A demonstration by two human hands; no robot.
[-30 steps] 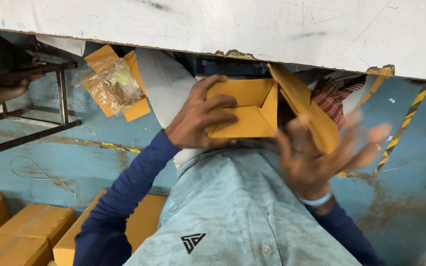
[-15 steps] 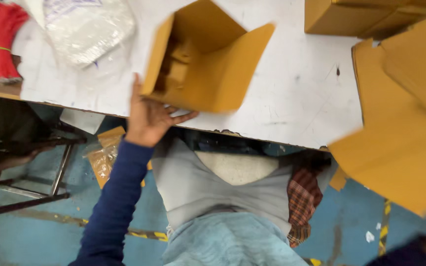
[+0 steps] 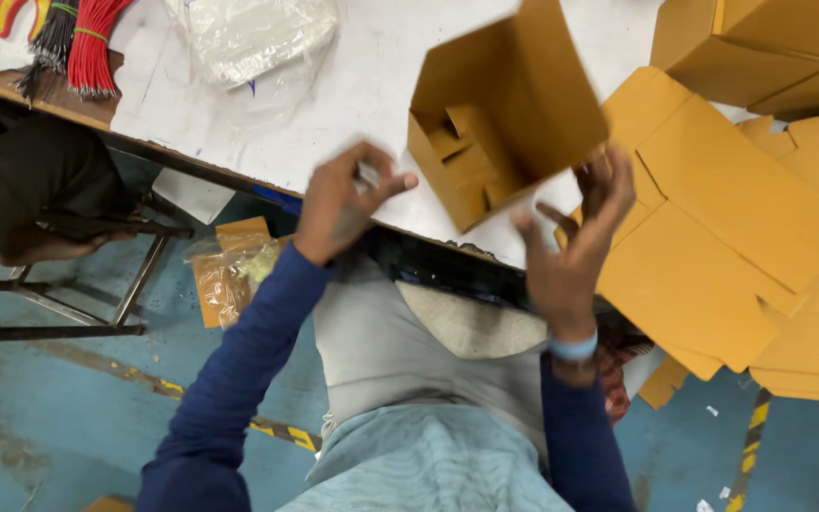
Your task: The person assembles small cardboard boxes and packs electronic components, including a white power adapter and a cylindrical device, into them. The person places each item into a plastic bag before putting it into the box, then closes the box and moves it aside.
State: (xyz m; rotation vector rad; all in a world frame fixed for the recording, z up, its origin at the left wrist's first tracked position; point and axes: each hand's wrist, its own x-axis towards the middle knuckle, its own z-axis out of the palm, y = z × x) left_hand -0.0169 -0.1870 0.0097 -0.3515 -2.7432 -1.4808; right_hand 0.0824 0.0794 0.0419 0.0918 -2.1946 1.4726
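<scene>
Open cardboard box [image 3: 509,109], tilted above the white desk [image 3: 353,104], its mouth toward the viewer; the right hand [image 3: 575,237] touches its lower right edge with fingers spread, a wide grip not closed on the box. The left hand [image 3: 343,199], just left of the box, pinches a small pale item too blurred to identify. Flat box blanks [image 3: 722,218] lie at right; red wire bundles [image 3: 92,47] and a clear bag [image 3: 248,33] lie at upper left.
</scene>
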